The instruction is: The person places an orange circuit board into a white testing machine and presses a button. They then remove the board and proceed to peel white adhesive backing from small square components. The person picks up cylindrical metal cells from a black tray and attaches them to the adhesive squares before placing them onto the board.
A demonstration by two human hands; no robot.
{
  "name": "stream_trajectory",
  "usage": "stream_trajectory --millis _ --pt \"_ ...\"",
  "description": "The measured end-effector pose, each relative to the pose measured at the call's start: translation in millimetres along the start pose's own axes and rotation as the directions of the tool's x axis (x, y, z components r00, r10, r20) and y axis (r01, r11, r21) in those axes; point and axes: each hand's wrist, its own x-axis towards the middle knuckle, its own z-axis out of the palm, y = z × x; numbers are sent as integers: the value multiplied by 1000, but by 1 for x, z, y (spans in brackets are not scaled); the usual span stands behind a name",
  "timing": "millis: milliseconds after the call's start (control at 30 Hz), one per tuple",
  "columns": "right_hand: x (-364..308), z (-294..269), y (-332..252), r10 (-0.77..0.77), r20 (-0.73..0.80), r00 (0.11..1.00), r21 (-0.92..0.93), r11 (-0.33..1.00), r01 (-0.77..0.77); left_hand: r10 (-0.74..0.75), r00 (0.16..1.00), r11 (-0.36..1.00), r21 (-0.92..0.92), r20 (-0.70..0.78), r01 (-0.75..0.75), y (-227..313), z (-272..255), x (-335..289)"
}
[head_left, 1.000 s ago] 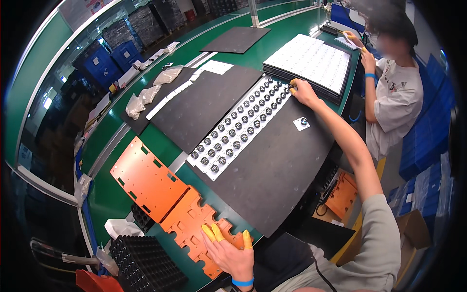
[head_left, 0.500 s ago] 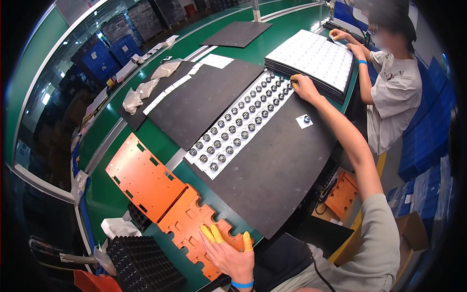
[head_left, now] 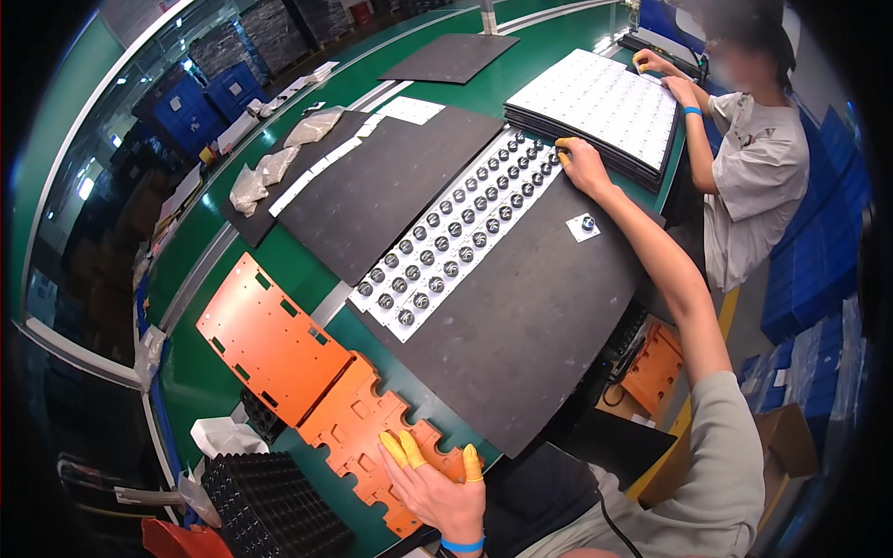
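Head view: my left hand [head_left: 437, 488] lies flat, fingers spread and gripping nothing, on the notched orange plate [head_left: 372, 432] at the near edge of the green bench [head_left: 279, 270], with yellow finger cots [head_left: 400, 448] on the fingertips. My right hand [head_left: 581, 167] is stretched far out to the top end of the long white tray [head_left: 456, 237] of small round dark parts; its grip looks curled at the tray's far corner, but I cannot tell whether anything is pinched there. The tray lies slantwise across two dark mats [head_left: 521, 316], and just right of my forearm a single round part sits on a small white card [head_left: 584, 226]. Beyond it, another person's hands [head_left: 670, 79] rest on a stack of white trays [head_left: 600, 107].
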Motion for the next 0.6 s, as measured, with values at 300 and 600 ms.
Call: stream_trajectory --millis 300,600 --pt "-4 0 1 -31 -21 999 12 999 31 -11 1000 1000 9 -4 11 1 3 -1" --pt "-2 3 5 -78 -42 996 3 997 78 -5 1000 999 38 -22 6 2 4 -1"
